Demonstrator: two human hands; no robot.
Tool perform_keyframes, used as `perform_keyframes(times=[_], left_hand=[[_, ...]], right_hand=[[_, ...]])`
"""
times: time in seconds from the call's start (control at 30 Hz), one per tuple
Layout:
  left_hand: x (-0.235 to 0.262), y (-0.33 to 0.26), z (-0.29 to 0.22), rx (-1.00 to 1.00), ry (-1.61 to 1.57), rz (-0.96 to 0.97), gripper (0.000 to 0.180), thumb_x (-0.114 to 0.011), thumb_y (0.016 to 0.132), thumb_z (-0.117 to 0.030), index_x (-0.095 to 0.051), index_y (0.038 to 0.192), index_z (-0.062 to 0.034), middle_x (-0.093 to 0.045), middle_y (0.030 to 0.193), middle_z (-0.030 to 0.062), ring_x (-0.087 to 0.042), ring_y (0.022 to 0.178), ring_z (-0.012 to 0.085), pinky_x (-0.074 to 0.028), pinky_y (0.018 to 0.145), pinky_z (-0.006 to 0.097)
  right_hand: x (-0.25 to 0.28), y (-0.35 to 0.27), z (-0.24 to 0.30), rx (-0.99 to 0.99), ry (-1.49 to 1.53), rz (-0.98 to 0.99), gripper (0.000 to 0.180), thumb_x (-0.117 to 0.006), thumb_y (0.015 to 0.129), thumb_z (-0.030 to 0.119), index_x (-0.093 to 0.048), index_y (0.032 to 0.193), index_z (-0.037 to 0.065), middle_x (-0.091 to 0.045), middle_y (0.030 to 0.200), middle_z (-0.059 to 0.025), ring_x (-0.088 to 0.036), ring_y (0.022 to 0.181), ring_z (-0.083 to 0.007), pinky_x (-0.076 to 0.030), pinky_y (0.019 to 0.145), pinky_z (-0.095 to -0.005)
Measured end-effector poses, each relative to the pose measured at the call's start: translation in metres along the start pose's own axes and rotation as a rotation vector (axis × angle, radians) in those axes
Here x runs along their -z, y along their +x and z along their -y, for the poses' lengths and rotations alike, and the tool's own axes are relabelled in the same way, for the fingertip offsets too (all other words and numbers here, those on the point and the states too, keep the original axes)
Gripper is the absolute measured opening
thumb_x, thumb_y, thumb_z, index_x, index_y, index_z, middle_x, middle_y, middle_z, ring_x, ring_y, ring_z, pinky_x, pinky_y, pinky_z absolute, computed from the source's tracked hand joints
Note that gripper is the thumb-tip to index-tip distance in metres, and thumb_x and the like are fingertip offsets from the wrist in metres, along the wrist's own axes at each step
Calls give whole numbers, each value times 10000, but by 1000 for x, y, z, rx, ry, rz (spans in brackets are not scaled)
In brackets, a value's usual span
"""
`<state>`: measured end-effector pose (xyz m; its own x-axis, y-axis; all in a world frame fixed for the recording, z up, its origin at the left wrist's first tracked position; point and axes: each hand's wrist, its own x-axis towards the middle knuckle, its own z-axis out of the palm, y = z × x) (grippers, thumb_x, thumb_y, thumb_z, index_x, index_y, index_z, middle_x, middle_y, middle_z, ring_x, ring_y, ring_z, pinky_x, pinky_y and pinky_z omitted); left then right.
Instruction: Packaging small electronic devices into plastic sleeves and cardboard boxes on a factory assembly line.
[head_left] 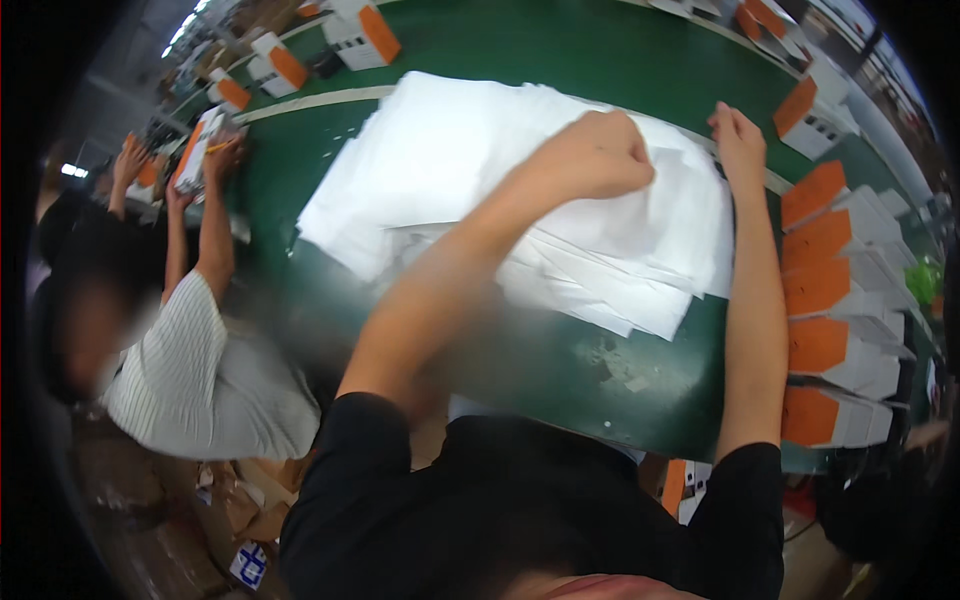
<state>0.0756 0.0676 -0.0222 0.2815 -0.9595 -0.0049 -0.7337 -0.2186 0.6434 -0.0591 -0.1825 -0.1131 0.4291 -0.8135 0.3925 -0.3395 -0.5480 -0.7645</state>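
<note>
A broad, uneven pile of thin white sheets [440, 150] lies fanned out on the green table. Over its right half is my left hand [605, 155], curled into a fist; whatever its fingers hold, if anything, is hidden. A slightly lifted, creased sheet [680, 195] shows just beside that fist. My right hand [740, 145] is past the pile's right edge, close to the orange-and-white cartons. Its fingers are bent together, and what may be between them is too small to make out.
Open orange-and-white cartons [815, 345] stand in a row along the right edge. More cartons [362, 38] sit across the green table [480, 35]. To the left, a co-worker [215, 370] in a light knit top handles an orange-and-white box [200, 150]. Brown cardboard [240, 500] lies below.
</note>
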Motion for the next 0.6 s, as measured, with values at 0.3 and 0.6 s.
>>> perform_keyframes(times=[0.3,0.6], left_hand=[[2,4,1,53,-28,14,296,-684,796,-271,-775,879,-2,-743,797,137,-697,734,216,-541,685,322],[-35,13,-3,-157,-165,-310,343,-650,866,-349,-719,812,-17,-708,797,208,-689,799,393,-549,739,461]], right_hand=[[-4,0,7,-20,10,16,429,-541,997,407,-706,891,26,-639,715,-85,-610,698,-186,-474,688,-335],[2,12,-22,4,113,34,471,-544,1034,409,-668,849,-7,-557,679,-14,-494,640,-98,-415,610,-283]])
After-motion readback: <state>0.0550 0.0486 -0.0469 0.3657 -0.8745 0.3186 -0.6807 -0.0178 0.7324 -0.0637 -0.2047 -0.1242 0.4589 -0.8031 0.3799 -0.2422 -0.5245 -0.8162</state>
